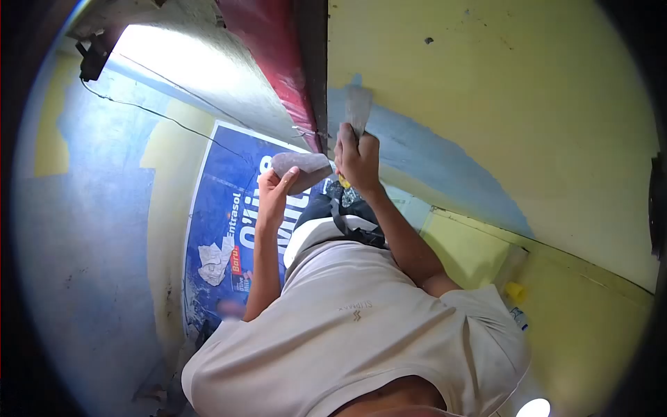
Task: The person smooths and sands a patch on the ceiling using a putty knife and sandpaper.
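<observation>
My left hand (276, 187) holds a grey-brown sheet (306, 169), bent or folded, with the thumb pressed on its lower edge. To the right and a little higher, my right hand (358, 158) is closed round the handle of a putty knife (358, 108). The knife's broad, whitish blade points up, in front of the bluish patch on the yellow wall (451, 83). A bit of yellow shows beneath my right fist. The sheet and the knife are apart.
A blue printed banner (208, 181) lies behind my left arm, with crumpled white paper (212, 264) on it. Red material (278, 62) hangs beside a dark vertical edge above. A thin wire crosses the upper left. At the right are a yellow object (515, 291) and a bottle (519, 318).
</observation>
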